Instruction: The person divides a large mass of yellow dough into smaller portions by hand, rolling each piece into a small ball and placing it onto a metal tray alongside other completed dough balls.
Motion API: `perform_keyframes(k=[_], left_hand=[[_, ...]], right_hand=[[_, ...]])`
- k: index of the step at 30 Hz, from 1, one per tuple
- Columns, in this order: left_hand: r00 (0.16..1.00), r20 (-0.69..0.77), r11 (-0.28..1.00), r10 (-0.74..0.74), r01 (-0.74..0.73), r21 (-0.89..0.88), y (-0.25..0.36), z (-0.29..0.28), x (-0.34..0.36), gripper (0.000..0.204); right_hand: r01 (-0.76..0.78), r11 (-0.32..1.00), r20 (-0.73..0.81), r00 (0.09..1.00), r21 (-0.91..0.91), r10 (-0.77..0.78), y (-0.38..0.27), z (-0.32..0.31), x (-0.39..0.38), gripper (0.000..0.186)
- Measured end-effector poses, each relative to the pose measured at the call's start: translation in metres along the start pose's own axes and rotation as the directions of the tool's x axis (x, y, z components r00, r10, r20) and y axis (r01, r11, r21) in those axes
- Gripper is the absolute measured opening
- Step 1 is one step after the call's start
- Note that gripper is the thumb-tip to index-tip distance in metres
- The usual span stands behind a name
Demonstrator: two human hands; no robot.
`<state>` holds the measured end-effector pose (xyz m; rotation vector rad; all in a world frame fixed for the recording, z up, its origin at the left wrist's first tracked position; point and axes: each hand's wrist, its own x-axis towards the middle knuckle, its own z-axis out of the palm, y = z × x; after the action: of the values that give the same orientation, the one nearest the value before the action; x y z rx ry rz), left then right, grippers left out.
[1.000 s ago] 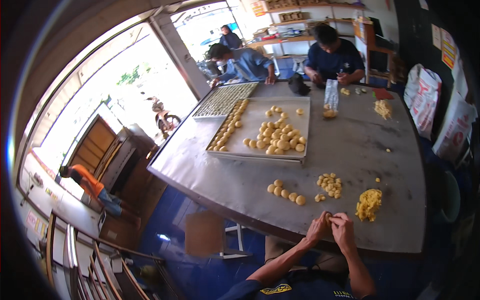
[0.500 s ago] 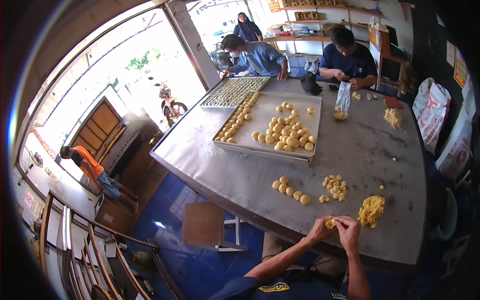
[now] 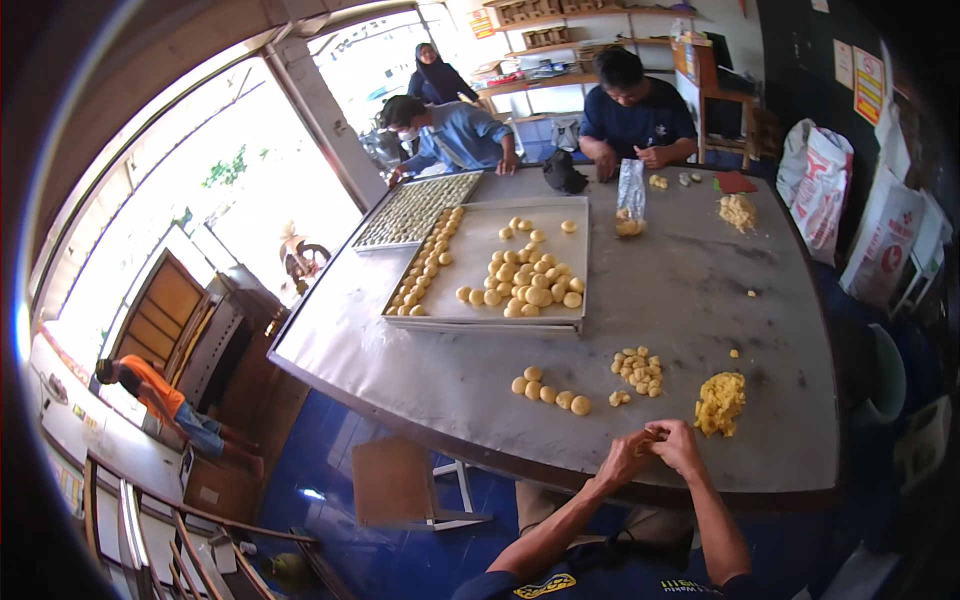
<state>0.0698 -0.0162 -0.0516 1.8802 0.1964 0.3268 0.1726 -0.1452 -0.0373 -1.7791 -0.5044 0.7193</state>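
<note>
My left hand (image 3: 622,458) and my right hand (image 3: 677,446) meet over the near edge of the metal table (image 3: 690,290). Both are closed, fingertips pressed together around a small piece of dough that the fingers mostly hide. Just right of them lies a crumbly yellow heap of filling (image 3: 720,404). Beyond my hands is a cluster of small pale dough pieces (image 3: 638,370). To its left, several smooth round dough balls (image 3: 548,392) form a loose bent row.
A large tray (image 3: 586,262) holds many dough balls; a fuller tray (image 3: 378,246) stands behind it. Co-workers (image 3: 640,115) are at the far side. A stool (image 3: 392,482) stands left of me. White sacks (image 3: 885,250) and a crumb pile (image 3: 738,212) are at right.
The view has turned, so the table sits further left and lower. My fingers have closed further over the dough, whose yellow inside showed before. One co-worker's hands have moved apart.
</note>
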Motion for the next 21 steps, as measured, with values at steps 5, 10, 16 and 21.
perform_keyframes(k=[5,10,16,21], left_hand=[[0.997,0.009,0.982,0.08,-0.081,0.172,0.004,-0.003,0.006,0.027],[0.998,0.05,0.988,-0.024,0.016,0.154,0.016,0.005,0.004,0.025],[0.982,0.005,0.975,-0.188,0.186,0.119,0.022,-0.002,0.001,0.037],[0.996,-0.042,0.983,-0.083,0.089,0.158,0.02,-0.005,-0.002,0.036]], right_hand=[[0.251,0.873,-0.171,0.922,-0.419,-0.347,-0.018,0.004,-0.017,0.05],[0.284,0.791,-0.169,0.885,-0.542,-0.434,-0.019,-0.01,-0.016,0.049],[0.374,0.837,-0.104,0.889,-0.398,-0.447,-0.063,-0.01,-0.047,0.024],[0.364,0.821,-0.05,0.903,-0.441,-0.427,-0.083,0.002,-0.064,0.014]])
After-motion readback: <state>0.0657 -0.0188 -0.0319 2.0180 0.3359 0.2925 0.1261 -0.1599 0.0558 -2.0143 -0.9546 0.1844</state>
